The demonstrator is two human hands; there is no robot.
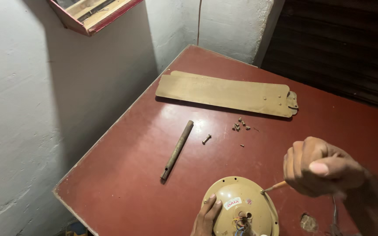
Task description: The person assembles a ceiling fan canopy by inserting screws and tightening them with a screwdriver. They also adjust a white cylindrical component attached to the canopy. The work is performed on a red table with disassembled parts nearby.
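head view: right fingers [305, 164] clenched around screwdriver [275, 187]

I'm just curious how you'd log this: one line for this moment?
left hand: steadies fan motor housing | right hand: grips screwdriver, tip at housing rim | blades, rod, screws: on table

Colours of the parts, seen from above my hands. Under my left hand [206, 216], the domed motor housing [237, 203] is dull tan, bearing a red-and-white sticker [232, 203] and a tuft of blue, yellow and red wires [241, 220]. In my right hand [318, 166], the tool shaft [275, 187] shows orange. Beyond my hands, the stacked blades [226, 93] are the same tan; the rod [177, 150] is brownish bronze; the loose screws [240, 125] are brass-coloured. The table [123, 175] is deep red-brown, the wall [27, 109] to my left whitewashed grey-white.
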